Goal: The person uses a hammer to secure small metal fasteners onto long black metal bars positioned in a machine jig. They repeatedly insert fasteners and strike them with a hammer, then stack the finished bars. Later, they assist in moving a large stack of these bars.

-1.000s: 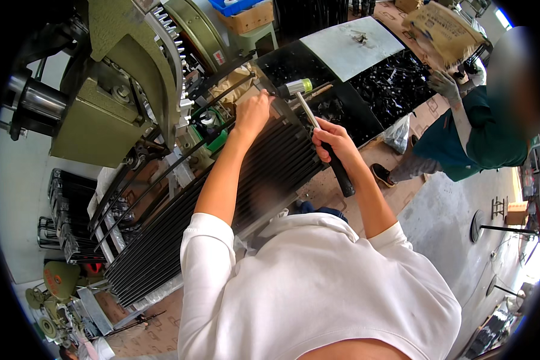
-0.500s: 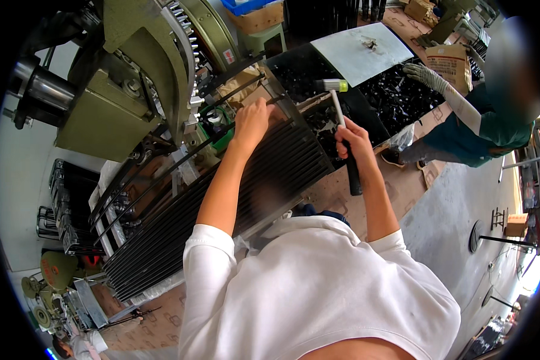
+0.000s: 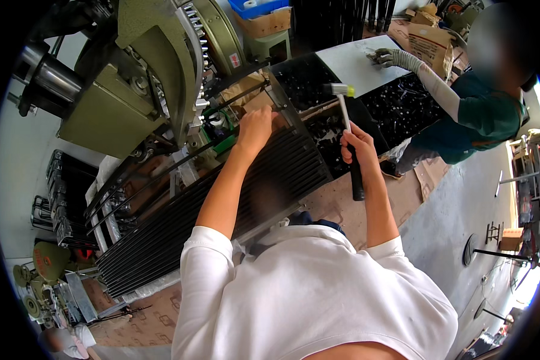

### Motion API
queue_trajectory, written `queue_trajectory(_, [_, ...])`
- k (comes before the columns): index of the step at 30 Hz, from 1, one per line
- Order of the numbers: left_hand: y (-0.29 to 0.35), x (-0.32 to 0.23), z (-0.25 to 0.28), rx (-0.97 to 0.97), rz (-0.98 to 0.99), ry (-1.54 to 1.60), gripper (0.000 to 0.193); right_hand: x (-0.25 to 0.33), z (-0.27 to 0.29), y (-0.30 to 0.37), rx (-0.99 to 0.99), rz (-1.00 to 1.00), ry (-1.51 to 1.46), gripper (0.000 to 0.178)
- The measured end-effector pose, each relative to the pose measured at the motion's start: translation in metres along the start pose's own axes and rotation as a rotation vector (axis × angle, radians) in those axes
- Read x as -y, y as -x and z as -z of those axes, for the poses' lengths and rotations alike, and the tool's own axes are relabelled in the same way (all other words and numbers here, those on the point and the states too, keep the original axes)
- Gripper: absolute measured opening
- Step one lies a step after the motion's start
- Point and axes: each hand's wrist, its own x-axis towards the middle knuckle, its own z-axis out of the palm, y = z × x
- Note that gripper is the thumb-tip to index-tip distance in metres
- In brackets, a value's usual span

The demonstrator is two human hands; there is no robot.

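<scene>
My right hand [image 3: 359, 146] is wrapped round the black grip of a hammer [image 3: 344, 111]. The hammer points away from me, its yellow-tipped head beyond my fist and above the dark bench. To the left, my closed left hand [image 3: 256, 129] grips a thin black metal rod [image 3: 219, 141] that runs toward the green machine. Its fingertips are mostly hidden. Just below that hand lies a row of several black rods [image 3: 222, 207] side by side on a rack. A green bin [image 3: 225, 144] sits beyond my left wrist, partly covered by rods.
A large green machine [image 3: 111, 120] stands at the left. At the far right, a co-worker's gloved hand [image 3: 393, 58] is over a pale sheet [image 3: 357, 57] on a black bench strewn with small pieces [image 3: 405, 105]. A paper sack [image 3: 429, 45] stands behind.
The co-worker's gloved hand has moved left and away, onto the pale sheet's small items. The view has shifted slightly. My two hands keep about the same pose, the hammer still held up.
</scene>
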Motion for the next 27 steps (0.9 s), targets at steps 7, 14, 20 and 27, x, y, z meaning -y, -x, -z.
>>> queue_trajectory(7, [0.002, 0.0, -0.005, 0.002, -0.027, 0.011, 0.019, -0.003, -0.001, 0.009, 0.061, -0.068, 0.052, 0.02])
queue_trajectory(14, [0.004, 0.004, -0.012, -0.049, 0.001, -0.005, 0.018, 0.005, -0.021, 0.009, 0.182, -0.142, -0.005, 0.017])
queue_trajectory(20, [-0.001, -0.001, -0.01, -0.02, 0.002, -0.009, 0.016, -0.014, -0.031, 0.007, 0.282, -0.037, 0.174, 0.03])
queue_trajectory(27, [0.001, 0.0, -0.01, -0.091, -0.032, -0.031, 0.02, 0.003, 0.023, 0.002, 0.153, -0.154, -0.13, 0.034])
